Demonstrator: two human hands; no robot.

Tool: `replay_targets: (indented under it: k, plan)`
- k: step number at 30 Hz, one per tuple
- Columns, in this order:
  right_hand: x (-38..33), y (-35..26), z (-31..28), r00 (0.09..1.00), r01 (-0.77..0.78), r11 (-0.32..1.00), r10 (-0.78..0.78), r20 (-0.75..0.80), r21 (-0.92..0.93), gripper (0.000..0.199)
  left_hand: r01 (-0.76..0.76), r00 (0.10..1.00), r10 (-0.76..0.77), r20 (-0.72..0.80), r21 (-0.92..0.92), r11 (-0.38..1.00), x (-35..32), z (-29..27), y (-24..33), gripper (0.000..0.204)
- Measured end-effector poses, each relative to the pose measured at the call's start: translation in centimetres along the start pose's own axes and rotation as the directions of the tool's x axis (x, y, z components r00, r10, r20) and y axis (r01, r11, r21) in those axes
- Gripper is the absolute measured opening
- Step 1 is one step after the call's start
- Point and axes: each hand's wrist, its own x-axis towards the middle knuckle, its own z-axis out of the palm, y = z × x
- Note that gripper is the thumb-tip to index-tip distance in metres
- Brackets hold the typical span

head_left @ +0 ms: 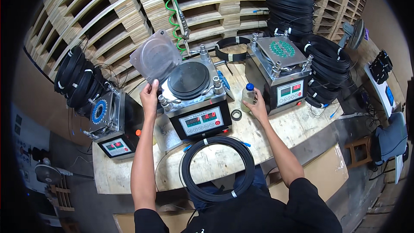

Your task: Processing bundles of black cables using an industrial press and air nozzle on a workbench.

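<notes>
Bottle, small, clear plastic w/ blue cap, stands upright on the tabletop betw. the middle machine and the right machine; long axis vertical. Right hand is wrapped round its lower right side, fingers closed on it, so the bottle sits just left of and ahead of the palm. Left hand is well apart, at the middle machine's left edge, fingers gripping the lower rim of the lifted grey metal lid, which tilts up and back. Under it, a flat round black rubbery pad in a shiny steel frame. Small black ring lies just left of the bottle. Glossy black cable coil w/ white ties rests at the near edge. Worn pale wood surface.
</notes>
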Motion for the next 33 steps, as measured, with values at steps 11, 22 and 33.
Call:
replay_targets:
  k: [11,22,33]
  plan:
    - [1.1,-3.7,-0.7,0.999,0.033,0.999,-0.034,0.028,0.013,0.093,-0.008,1.000,0.008,0.000,0.080,0.997,0.4,-0.6,-0.8,0.035]
    - [18.0,-33.4,13.7,0.741,0.272,0.948,-0.317,0.592,0.167,0.034,0.039,0.995,-0.036,0.090,-0.027,0.999,0.7,-1.2,-0.3,0.032]
    - [18.6,-35.3,19.1,0.818,0.288,0.957,-0.228,0.529,-0.033,0.048,-0.034,0.987,-0.029,0.158,0.383,0.923,0.7,-2.0,2.2,0.031]
